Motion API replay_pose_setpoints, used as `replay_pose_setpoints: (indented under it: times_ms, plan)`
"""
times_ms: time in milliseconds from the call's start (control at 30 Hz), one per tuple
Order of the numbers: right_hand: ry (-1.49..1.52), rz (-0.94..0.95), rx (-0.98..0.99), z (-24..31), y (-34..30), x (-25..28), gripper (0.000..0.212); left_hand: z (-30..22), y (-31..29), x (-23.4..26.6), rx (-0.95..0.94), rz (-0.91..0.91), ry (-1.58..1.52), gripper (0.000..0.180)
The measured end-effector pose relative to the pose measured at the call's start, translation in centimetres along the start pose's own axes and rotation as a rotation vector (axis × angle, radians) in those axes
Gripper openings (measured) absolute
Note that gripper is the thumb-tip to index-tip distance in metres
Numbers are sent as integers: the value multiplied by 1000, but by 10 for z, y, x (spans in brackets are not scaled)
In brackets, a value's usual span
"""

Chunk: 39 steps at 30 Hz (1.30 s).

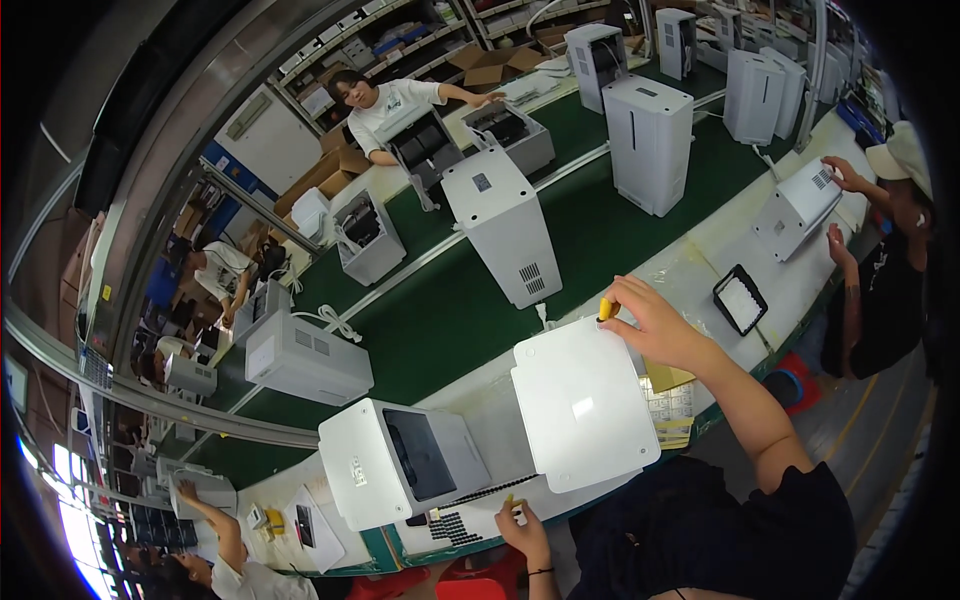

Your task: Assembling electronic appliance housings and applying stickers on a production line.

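Note:
A white boxy appliance stands in front of me with its pale flat face up. My right hand is at its far right corner, thumb and fingers pinched together, a yellow covering on one fingertip. A small dark spot shows under that fingertip; what the fingers hold is too small to name. My left hand is low by the bench's near edge, fingers curled, with yellow on a fingertip too; anything in it is hidden. Beside it lies a sheet of small black pads.
Left of my appliance lies another white appliance with a dark opening. More appliances stand on the green conveyor. A black-rimmed tray and a yellow-edged printed stack are on the right. Co-workers work across and beside the bench.

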State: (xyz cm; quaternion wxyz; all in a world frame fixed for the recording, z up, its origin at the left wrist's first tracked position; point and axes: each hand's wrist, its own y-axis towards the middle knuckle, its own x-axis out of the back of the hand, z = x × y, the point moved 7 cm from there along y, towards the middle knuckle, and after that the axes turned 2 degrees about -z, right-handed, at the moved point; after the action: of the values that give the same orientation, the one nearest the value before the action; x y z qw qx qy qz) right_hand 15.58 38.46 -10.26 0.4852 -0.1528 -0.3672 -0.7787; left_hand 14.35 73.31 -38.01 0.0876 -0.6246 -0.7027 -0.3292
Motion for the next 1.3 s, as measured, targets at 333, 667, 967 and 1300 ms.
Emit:
replay_pose_setpoints:
  times_ms: [333,667,967,1300]
  plan:
    - [-259,-195,442,19,-11,-6,20,-61,46,17,98,-229,-208,33]
    - [-81,-308,347,-5,-22,-3,26,-172,129,23,137,-231,-794,38]
    - [811,-95,-333,-34,-9,-45,32,-218,197,0,-222,51,-424,39]
    - [904,-63,-240,-43,-7,-48,31,-269,212,-16,-493,182,-197,28]
